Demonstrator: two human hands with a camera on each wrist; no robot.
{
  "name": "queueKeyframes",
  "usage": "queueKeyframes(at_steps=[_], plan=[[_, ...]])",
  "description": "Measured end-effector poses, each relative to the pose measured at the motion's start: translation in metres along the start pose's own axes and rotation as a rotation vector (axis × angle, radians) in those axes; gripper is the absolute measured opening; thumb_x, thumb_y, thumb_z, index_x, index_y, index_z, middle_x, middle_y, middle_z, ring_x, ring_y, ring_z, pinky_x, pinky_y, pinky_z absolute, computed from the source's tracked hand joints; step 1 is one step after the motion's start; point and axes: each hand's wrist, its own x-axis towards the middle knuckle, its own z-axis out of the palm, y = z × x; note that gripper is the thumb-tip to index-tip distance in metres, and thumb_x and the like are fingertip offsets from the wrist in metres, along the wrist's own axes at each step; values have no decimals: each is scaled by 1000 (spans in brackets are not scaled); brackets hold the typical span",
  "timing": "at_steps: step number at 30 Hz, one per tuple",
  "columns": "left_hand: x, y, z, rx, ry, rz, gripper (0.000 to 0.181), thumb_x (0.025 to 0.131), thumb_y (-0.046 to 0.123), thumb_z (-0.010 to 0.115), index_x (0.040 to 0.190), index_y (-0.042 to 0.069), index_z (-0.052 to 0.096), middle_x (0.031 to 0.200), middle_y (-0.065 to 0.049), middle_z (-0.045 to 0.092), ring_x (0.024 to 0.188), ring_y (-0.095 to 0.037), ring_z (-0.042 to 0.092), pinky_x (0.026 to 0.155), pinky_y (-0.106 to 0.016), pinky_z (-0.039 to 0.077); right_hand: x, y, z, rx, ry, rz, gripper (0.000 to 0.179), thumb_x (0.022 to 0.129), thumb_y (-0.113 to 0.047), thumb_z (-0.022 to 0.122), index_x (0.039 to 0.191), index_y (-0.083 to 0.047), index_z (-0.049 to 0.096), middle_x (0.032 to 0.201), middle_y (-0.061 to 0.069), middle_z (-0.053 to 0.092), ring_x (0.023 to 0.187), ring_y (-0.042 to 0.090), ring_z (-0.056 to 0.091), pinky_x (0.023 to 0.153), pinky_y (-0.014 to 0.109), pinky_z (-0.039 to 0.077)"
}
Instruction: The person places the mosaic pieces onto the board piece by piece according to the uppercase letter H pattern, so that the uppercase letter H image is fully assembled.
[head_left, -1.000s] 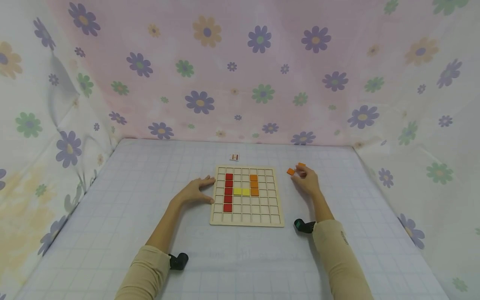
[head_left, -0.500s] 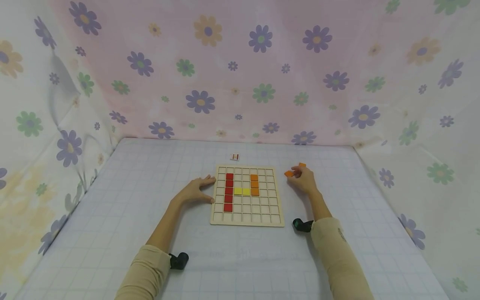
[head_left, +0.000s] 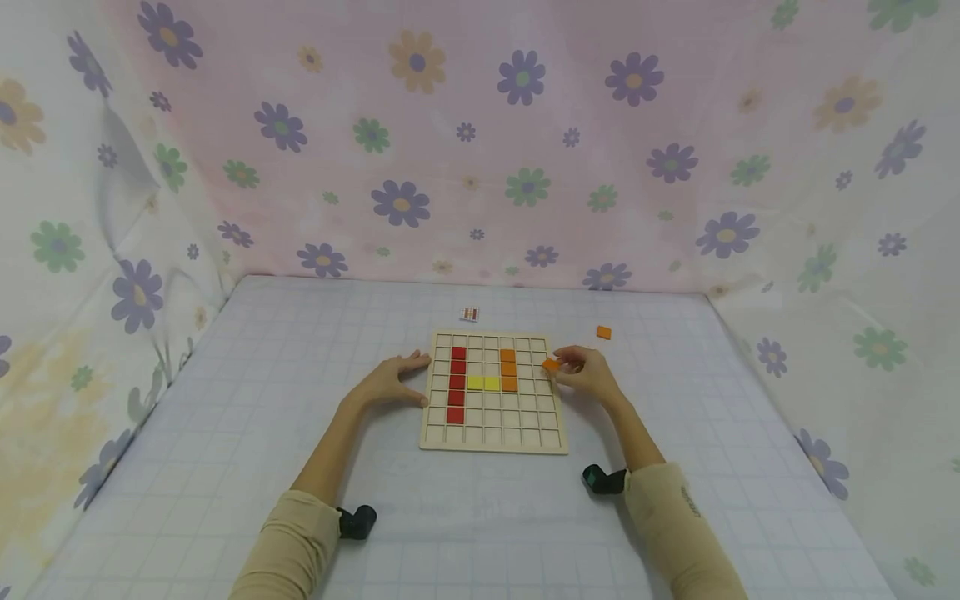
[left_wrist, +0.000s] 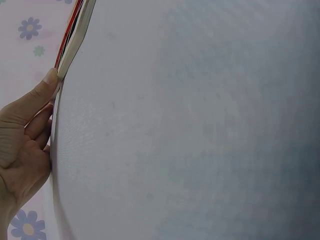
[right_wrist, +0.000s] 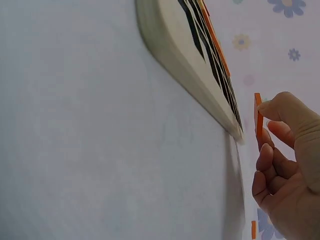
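A square wooden grid board (head_left: 495, 437) lies on the table. It bears a column of red tiles (head_left: 457, 382), a pair of yellow tiles (head_left: 483, 383) and a shorter column of orange tiles (head_left: 509, 369). My left hand (head_left: 385, 382) rests at the board's left edge, thumb and fingers spread against it; in the left wrist view the thumb touches the board's side. My right hand (head_left: 590, 373) pinches an orange tile (right_wrist: 258, 116) between thumb and finger, over the board's right edge. The remaining fingers are curled in the right wrist view.
One loose orange tile (head_left: 603, 332) lies on the table beyond my right hand. A small printed card (head_left: 470, 314) sits just past the board's far edge. Flowered cloth (head_left: 480, 167) hangs behind and at both sides of the table (head_left: 465, 525).
My right hand has picked up the nearer of two loose orange tiles and carried it left to the board's edge. The left hand and the board have stayed in place.
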Motion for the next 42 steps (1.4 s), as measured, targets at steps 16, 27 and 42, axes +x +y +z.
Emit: queueKeyframes(at_steps=[16, 27, 42], plan=[[-1, 3, 0, -6, 0, 5, 82, 68, 25, 84, 140, 8, 46, 150, -13, 30, 140, -46, 12, 113, -59, 9, -15, -28, 33, -46, -164, -125, 32, 71, -2, 74, 101, 6, 67, 93, 15, 68, 75, 15, 54, 65, 21, 47], [-1, 3, 0, -1, -7, 15, 82, 69, 25, 83, 140, 7, 45, 150, -15, 30, 139, -46, 12, 112, -59, 10, -18, -26, 37, -71, -263, -166, 30, 77, -1, 71, 106, 7, 68, 100, 14, 66, 83, 18, 55, 70, 22, 48], [0, 2, 1, -6, -7, -17, 82, 69, 25, 83, 140, 9, 45, 150, -13, 30, 140, -45, 12, 112, -59, 9, -18, -31, 44, -66, -263, -171, 24, 81, -13, 74, 100, 1, 72, 93, 9, 64, 75, 16, 49, 63, 22, 43]])
